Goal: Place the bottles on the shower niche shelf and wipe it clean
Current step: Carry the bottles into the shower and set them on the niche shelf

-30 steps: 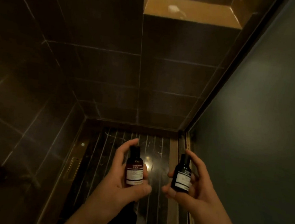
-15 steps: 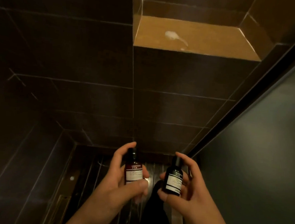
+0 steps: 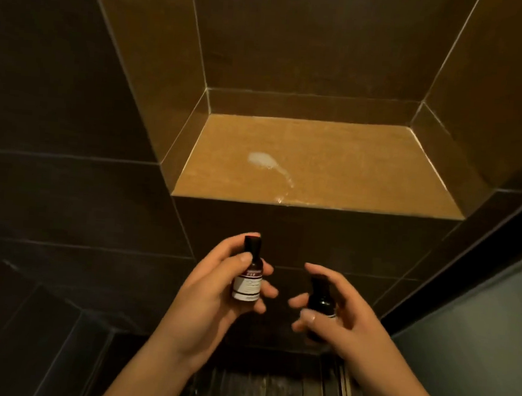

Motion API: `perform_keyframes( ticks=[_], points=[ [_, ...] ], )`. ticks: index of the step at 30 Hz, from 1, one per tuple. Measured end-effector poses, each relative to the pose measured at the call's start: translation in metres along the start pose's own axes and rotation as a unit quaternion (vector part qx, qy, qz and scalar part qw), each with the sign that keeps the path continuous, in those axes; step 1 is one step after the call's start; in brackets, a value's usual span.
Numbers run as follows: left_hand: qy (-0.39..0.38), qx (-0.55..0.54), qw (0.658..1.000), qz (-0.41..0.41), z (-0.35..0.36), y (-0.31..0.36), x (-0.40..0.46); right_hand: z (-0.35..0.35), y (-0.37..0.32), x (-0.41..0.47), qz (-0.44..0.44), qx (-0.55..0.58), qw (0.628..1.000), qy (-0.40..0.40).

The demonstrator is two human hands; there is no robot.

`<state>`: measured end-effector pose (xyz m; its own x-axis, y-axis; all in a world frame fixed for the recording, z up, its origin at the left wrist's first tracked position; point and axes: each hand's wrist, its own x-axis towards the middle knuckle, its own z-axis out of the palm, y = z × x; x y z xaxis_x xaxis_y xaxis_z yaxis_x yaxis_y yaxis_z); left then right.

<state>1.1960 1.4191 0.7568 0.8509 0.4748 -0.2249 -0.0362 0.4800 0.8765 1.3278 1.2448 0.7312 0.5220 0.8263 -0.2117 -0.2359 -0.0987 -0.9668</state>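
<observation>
My left hand (image 3: 211, 291) grips a small dark red bottle (image 3: 249, 276) with a black cap and a white label, held upright. My right hand (image 3: 344, 313) holds a small dark green bottle (image 3: 320, 302) with a black cap, its label turned mostly away. Both bottles are below the front edge of the shower niche shelf (image 3: 365, 171), a tan tiled ledge recessed in the wall. A white smear (image 3: 265, 162) lies on the shelf's left half and trails toward the front edge.
Dark tiled walls (image 3: 72, 120) surround the niche on the left and below. A dark glass panel (image 3: 487, 325) with a black frame stands on the right. The striped shower floor (image 3: 257, 391) shows between my forearms.
My view has tilted up, so the niche shelf has come from the top edge to the middle of the frame. Both hands have risen with their bottles, and the green bottle's label has turned away.
</observation>
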Motion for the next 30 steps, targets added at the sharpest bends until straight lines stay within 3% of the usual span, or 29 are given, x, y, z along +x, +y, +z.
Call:
perform_keyframes(
  ticks=[12,15,22,30],
  points=[
    [-0.092,0.072,0.992,0.050,0.061,0.110,0.167,-0.063,-0.109,0.108,-0.078,-0.006,0.992,0.095],
    [-0.118,0.139,0.980,0.075,0.076,0.133,0.203,-0.081,-0.135,0.127,-0.099,-0.003,0.988,0.116],
    [-0.063,0.262,0.951,0.149,0.105,0.131,0.279,-0.137,-0.160,0.175,-0.105,-0.096,0.968,0.205],
    [-0.021,0.357,0.924,0.134,0.122,0.109,0.351,-0.197,-0.156,0.235,-0.116,-0.163,0.921,0.333]
  ],
)
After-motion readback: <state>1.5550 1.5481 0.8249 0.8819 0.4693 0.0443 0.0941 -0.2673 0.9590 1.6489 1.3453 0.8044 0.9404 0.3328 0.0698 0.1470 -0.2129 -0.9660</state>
